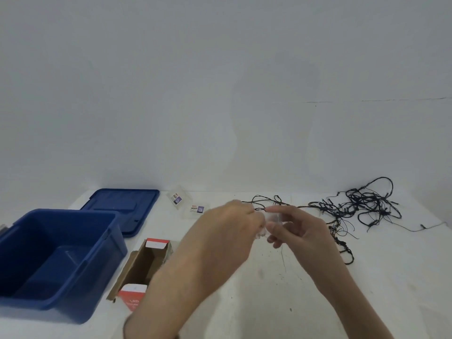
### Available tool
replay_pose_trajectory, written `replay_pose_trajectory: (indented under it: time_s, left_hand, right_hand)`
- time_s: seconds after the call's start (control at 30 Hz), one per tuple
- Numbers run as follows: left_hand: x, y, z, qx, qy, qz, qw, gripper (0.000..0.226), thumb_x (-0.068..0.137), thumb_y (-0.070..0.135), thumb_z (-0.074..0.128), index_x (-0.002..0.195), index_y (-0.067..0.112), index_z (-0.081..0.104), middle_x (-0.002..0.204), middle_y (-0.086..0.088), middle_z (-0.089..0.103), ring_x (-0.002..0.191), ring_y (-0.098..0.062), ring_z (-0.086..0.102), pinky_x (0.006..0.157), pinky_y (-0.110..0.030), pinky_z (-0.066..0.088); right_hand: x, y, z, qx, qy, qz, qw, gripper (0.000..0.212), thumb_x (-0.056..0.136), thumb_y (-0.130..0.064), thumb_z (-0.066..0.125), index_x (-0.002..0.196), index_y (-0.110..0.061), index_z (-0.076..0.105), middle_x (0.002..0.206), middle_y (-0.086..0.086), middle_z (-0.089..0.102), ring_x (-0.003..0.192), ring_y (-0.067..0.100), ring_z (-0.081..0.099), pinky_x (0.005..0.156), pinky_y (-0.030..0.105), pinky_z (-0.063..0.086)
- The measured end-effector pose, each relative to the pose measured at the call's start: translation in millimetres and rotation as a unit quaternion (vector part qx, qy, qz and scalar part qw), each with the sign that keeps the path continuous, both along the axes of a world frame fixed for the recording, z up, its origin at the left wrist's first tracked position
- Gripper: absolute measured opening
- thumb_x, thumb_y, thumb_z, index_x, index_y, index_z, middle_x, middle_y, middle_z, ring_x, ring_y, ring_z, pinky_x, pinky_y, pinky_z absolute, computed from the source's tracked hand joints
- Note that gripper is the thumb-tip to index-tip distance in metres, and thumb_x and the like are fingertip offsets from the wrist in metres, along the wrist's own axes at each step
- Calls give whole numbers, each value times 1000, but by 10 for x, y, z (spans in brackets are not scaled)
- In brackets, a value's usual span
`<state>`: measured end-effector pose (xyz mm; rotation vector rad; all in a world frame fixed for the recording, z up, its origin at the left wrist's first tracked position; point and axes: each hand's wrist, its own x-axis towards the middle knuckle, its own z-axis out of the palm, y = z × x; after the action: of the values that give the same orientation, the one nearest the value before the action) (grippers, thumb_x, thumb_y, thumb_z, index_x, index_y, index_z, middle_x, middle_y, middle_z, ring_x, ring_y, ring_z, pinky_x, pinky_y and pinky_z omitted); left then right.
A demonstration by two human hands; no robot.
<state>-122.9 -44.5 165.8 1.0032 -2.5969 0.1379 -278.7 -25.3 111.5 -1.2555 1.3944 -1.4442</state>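
Both hands are raised over the middle of the surface (269, 302). Left hand (230, 223) and right hand (298, 228) meet fingertip to fingertip and pinch a small clear piece (272, 218) between them. It's motion-blurred, so I can't tell what the piece is.

Black wire (342, 209) runs from the hands out to a loose tangle on the right side of the surface, with one strand trailing off toward the right edge.

On the left, an open blue bin (97, 277) sits at the near edge, with its lid (122, 206) flat behind it, up against the wall (220, 94). An open cardboard box (144, 263) with red-and-white flaps lies just right of the bin. Two small clear packets (176, 198) (197, 209) lie near the back edge, between lid and hands.

The surface is white, scuffed and specked. The wall is plain pale grey, with a thin crack upper right.
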Motion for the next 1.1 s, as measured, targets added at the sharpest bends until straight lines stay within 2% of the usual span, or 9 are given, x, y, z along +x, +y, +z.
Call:
replay_pose_trajectory:
  time_s: [0.07, 0.13, 0.23, 0.37, 0.5, 0.67, 0.83, 0.93, 1.1]
  left_hand:
    - [28, -145, 47, 24, 38, -13, 999, 13, 92, 21, 54, 97, 20, 67, 89, 5, 60, 89, -12, 52, 77, -31, 48]
    - [57, -340, 35, 64, 51, -26, 996, 24, 97, 28, 45, 106, 21, 66, 97, 4, 61, 92, -8, 48, 82, -27, 41]
    - [70, -474, -30, 138, 115, -59, 982, 20, 88, 27, 57, 92, 17, 74, 81, 8, 67, 72, 5, 50, 71, -11, 40]
    - [117, -484, -104, 367, 245, -40, 897, 14, 81, 9, 69, 82, 21, 76, 74, 14, 72, 72, 3, 65, 69, -9, 48]
    - [68, -391, -218, 422, 323, -6, 847, 26, 83, -7, 61, 78, 16, 71, 53, 17, 65, 49, 7, 55, 52, -3, 39]
    - [-145, -189, -506, 392, 481, 73, 781, 24, 85, -4, 59, 71, 12, 71, 58, 8, 67, 52, -3, 57, 54, -14, 47]
    - [-269, -86, -605, 458, 591, 137, 650, 23, 85, 0, 58, 75, 12, 75, 67, 1, 68, 61, -8, 56, 53, -21, 44]
    - [-241, -102, -609, 528, 603, 102, 590, 26, 88, 11, 54, 74, 14, 76, 79, -3, 71, 71, -13, 57, 58, -26, 42]
    - [-239, -198, -627, 492, 568, 147, 643, 38, 75, 43, 63, 84, 9, 75, 82, -1, 72, 72, -10, 57, 62, -24, 42]
  right_hand:
    - [-30, 22, 17, 19, -24, 48, 998, 22, 80, 2, 66, 93, -16, 71, 68, 6, 65, 57, 17, 63, 58, 22, 49]
    - [-72, 45, 35, 41, -49, 109, 992, 22, 81, 3, 66, 95, -12, 71, 70, 4, 66, 60, 19, 63, 58, 22, 49]
    - [-163, 47, 35, 57, -101, 175, 978, 24, 74, -2, 71, 96, -10, 72, 72, 6, 67, 63, 22, 61, 59, 23, 48]
    - [-232, 16, 5, 70, -209, 240, 946, 45, 55, -16, 85, 96, -5, 72, 77, 16, 65, 61, 25, 61, 57, 25, 50]
    - [-201, -30, -9, 66, -321, 211, 921, 58, 44, -23, 92, 95, -4, 73, 80, 14, 67, 60, 23, 63, 58, 25, 54]
    - [-49, -100, -53, 38, -381, 118, 916, 30, 71, -7, 62, 99, 2, 64, 83, 13, 70, 64, 22, 67, 59, 22, 56]
    - [79, -133, -136, 4, -328, 20, 945, 36, 61, -17, 72, 94, -3, 66, 84, 14, 66, 65, 23, 65, 58, 23, 54]
    - [89, -141, -185, -14, -232, -27, 972, 22, 72, -11, 71, 94, -10, 67, 78, 5, 66, 62, 18, 62, 58, 23, 49]
    - [93, -161, -227, -33, -90, -39, 995, 19, 75, -12, 76, 88, -13, 63, 78, 2, 70, 66, 8, 64, 59, 17, 48]
